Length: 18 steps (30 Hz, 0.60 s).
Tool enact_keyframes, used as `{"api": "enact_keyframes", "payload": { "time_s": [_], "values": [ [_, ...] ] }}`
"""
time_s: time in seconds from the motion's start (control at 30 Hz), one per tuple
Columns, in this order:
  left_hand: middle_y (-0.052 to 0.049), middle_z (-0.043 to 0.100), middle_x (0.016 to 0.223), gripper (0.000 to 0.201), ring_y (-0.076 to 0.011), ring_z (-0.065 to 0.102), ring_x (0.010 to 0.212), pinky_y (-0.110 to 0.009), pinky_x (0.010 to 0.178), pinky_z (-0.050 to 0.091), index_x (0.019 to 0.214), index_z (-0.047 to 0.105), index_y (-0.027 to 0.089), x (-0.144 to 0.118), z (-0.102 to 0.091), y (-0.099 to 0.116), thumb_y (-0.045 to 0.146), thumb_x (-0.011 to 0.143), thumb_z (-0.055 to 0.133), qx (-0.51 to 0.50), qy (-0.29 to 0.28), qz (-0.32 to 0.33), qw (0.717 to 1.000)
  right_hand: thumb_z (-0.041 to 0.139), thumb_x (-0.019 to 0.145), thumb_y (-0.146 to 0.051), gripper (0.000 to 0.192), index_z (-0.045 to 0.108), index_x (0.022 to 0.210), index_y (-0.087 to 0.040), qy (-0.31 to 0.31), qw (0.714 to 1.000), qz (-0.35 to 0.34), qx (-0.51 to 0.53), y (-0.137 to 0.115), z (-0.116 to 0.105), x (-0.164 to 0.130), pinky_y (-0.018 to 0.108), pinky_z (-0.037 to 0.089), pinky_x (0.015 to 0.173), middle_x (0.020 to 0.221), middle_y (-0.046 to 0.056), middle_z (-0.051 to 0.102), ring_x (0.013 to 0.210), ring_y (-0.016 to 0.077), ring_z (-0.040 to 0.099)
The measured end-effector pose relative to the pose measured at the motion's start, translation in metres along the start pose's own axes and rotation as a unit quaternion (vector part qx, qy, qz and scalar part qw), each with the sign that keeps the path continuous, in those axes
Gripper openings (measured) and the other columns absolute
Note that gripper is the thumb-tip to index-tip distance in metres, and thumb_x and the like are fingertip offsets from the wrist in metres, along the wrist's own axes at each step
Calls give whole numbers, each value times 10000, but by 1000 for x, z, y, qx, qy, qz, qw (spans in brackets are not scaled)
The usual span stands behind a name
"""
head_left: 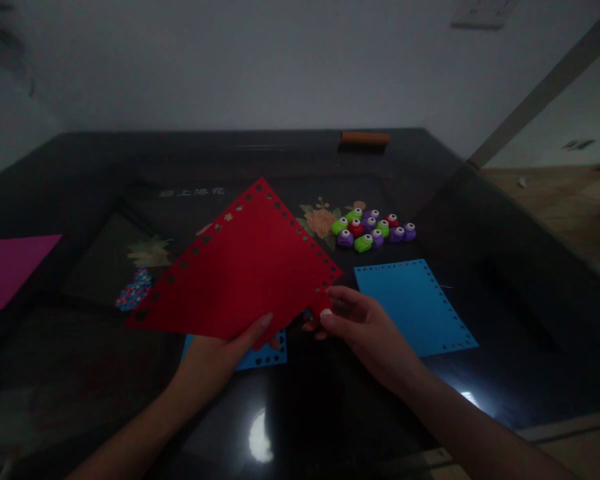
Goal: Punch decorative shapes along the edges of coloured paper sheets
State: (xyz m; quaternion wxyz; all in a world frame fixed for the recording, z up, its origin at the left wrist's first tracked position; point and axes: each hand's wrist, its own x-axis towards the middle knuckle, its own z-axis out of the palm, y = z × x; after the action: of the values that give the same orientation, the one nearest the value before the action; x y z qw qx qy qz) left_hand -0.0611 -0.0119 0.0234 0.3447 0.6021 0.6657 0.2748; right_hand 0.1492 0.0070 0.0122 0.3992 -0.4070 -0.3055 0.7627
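Two hands hold one red sheet (pixel 240 270) tilted above the tabletop's (pixel 505 267) near middle. Left hand (pixel 220 353) reaches up from below, thumb pressed on the sheet's near edge, gripping it. Right hand (pixel 363 323) pinches the sheet's right corner, fingers curled. Blue sheet (pixel 415 303) lies just right; small punches (pixel 375 230) cluster behind it.

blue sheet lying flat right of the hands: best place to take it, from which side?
Probably the blue sheet's near left corner, nearest the right hand. It lies flat on the glossy table, so come in low from the near edge, lift that corner, then grip across the punched border.
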Motion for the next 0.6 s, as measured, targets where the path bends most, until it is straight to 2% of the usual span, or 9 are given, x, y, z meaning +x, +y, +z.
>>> {"api": "enact_keyframes", "payload": {
  "time_s": [0.23,0.43,0.6],
  "values": [
    [-46,755,825,317,-298,652,983,-485,1055,348,637,722,264,1,-1,0,467,785,530,19,0,22,1000,812,624,-212,372,644,956,-205,6,1000,-3,-5,1,0,0,274,512,617,888,18,692,723,159,687],
    [-43,758,864,310,-305,636,1018,-488,1094,280,668,732,268,0,-1,-2,473,781,529,24,11,21,999,796,656,-231,341,652,964,-206,-9,1000,-7,-20,0,0,-1,263,504,615,905,21,690,743,158,687],
    [-48,754,890,272,-312,619,1060,-483,1062,336,732,728,270,0,-3,1,463,768,540,42,17,19,999,815,629,-234,371,645,958,-206,-4,1000,-13,-13,1,0,0,257,501,603,885,17,692,739,164,689]
  ]
}}
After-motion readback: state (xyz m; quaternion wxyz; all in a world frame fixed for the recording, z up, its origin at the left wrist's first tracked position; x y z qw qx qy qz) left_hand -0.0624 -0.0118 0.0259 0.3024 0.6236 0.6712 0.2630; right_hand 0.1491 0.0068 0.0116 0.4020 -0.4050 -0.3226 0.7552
